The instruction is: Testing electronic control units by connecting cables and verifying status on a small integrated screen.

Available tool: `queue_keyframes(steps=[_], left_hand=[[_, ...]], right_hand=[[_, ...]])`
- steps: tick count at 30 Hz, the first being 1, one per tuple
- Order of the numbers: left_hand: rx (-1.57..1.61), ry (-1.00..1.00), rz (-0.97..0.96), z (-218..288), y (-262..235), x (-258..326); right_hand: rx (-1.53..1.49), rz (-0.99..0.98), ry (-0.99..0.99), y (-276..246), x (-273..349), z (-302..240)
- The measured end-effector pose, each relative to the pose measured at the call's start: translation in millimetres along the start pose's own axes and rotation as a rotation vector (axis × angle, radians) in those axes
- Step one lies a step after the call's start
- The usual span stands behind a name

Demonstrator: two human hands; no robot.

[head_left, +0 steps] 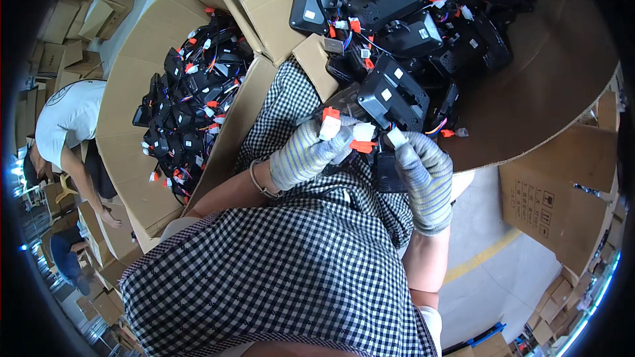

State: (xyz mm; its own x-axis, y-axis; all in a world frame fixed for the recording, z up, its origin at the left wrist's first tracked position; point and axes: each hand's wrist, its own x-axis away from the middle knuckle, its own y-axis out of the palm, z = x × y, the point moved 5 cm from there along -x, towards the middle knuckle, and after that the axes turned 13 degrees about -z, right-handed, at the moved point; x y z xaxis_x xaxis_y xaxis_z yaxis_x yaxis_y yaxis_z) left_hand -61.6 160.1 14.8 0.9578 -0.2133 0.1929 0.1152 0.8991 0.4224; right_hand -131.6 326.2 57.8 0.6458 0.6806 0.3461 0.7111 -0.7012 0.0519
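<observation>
Both my hands wear striped knit gloves and meet at the middle of the view. My left hand [309, 153] is closed in a pinch around white and orange-red wire connectors [363, 137]; another orange-red and white connector [330, 123] sticks up by its fingertips. My right hand [426, 178] pinches a white plug [396, 137] on short coloured wires. Those wires lead up to a black plastic unit [391, 94] with white labels, which lies just beyond my fingers at the near edge of the pile. The fingers partly hide where plug and connectors come together.
A large round-walled cardboard container [549, 92] at upper right holds a heap of black units [410, 33]. Smaller black units with connectors [192, 102] fill an open carton [126, 158] at left. A co-worker [73, 125] bends beyond it. A printed carton [555, 188] stands at right.
</observation>
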Motion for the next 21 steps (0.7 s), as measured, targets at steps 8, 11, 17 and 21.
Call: queue_keyframes(steps=[8,11,17,21], left_hand=[[-0.223,0.128,-0.065,-6,-3,-3],[-0.551,0.065,-0.206,1,2,-4],[-0.531,0.011,-0.177,-7,-6,0],[-0.456,0.106,-0.170,-7,-1,3]], right_hand=[[0.268,-0.220,0.093,2,-7,-8],[-0.202,-0.467,0.109,0,-6,23],[-0.144,-0.479,0.323,8,-16,47],[1.093,0.442,-0.381,-27,-40,-9]])
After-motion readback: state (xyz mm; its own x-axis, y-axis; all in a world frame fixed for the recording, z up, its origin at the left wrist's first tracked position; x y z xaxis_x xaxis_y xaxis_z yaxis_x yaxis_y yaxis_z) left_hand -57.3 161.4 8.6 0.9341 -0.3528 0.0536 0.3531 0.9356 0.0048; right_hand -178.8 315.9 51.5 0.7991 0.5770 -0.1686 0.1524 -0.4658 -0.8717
